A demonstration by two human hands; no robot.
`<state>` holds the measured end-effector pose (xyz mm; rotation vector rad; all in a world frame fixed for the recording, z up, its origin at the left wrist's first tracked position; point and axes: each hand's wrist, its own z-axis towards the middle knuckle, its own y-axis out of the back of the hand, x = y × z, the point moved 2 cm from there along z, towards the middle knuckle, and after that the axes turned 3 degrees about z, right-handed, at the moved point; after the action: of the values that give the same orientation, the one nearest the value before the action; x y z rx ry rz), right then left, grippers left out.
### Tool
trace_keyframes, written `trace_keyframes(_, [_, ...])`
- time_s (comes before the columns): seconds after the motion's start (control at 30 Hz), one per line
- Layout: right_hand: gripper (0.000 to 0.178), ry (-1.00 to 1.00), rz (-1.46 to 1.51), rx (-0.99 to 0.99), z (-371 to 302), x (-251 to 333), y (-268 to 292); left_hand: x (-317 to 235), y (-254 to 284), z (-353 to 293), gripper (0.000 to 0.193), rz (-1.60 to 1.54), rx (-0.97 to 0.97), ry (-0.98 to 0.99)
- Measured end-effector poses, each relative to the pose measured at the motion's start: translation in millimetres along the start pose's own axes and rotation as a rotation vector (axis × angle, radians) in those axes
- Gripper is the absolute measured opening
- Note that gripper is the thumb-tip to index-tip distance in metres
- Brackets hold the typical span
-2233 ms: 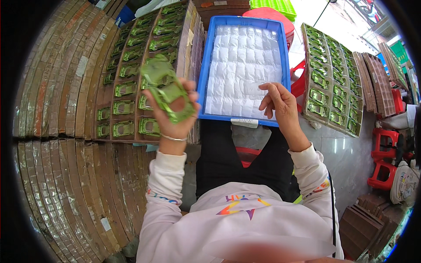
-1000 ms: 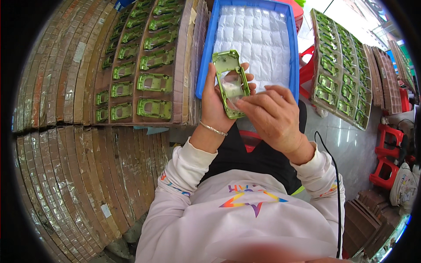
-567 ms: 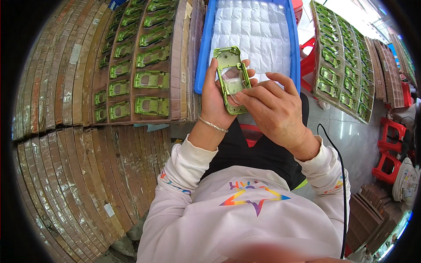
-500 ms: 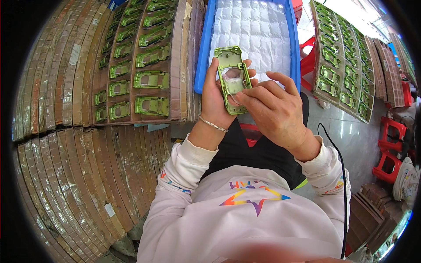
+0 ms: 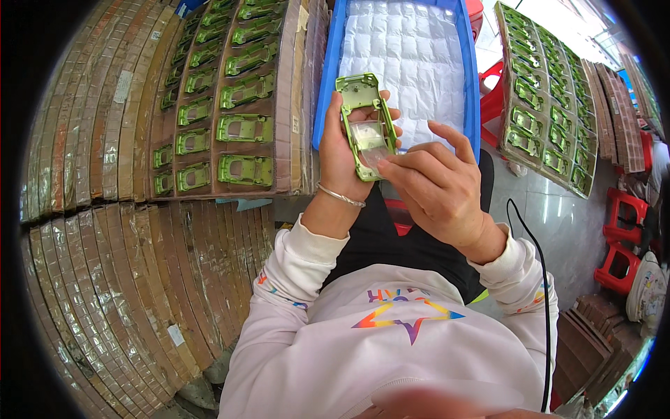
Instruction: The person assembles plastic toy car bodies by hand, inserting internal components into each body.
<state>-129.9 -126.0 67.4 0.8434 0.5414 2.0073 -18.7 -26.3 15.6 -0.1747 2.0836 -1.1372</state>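
My left hand [image 5: 340, 152] is wrapped round a green toy car body shell [image 5: 360, 92], holding it over the near end of a blue tray, underside seemingly up. Inside the shell's open middle lies a clear plastic window piece [image 5: 367, 131]. The thumb and forefinger of my right hand [image 5: 441, 187] pinch the near end of this clear piece, close to the shell's lower edge. My other right fingers are loosely bent. The fingertips hide part of the shell's near right corner.
The blue tray [image 5: 330, 87] holds white padded lining [image 5: 405, 59]. At left, a cardboard board [image 5: 279, 150] carries rows of green car shells; another board [image 5: 532, 136] leans at right. Stacked cardboard boards [image 5: 105, 300] fill the left side. Red stools [image 5: 617, 269] and a black cable [image 5: 548, 300] are at right.
The clear piece sat tilted in the shell's opening; its near end now reaches further down toward the shell's lower edge. My right fingertips have moved slightly nearer, still pinching it.
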Motion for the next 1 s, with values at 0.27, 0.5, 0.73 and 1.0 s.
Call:
trace_keyframes(0.27, [0.022,-0.018,-0.075,0.056,5.2,0.1,-1.7,-0.1,-9.8,-2.8,0.054,0.082,-0.105,-0.133])
trace_keyframes(0.5, [0.02,-0.012,-0.09,0.043,3.7,0.4,-5.0,-1.6,0.3,-2.7,0.05,0.109,0.04,-0.095])
trace_keyframes(0.73, [0.023,-0.011,-0.092,0.032,3.6,-2.3,-8.6,3.0,-9.3,-5.8,0.049,0.051,-0.067,-0.134])
trace_keyframes(1.0, [0.023,-0.017,-0.138,0.009,3.6,2.1,-5.4,2.8,-10.6,-8.8,0.049,0.043,-0.062,-0.134])
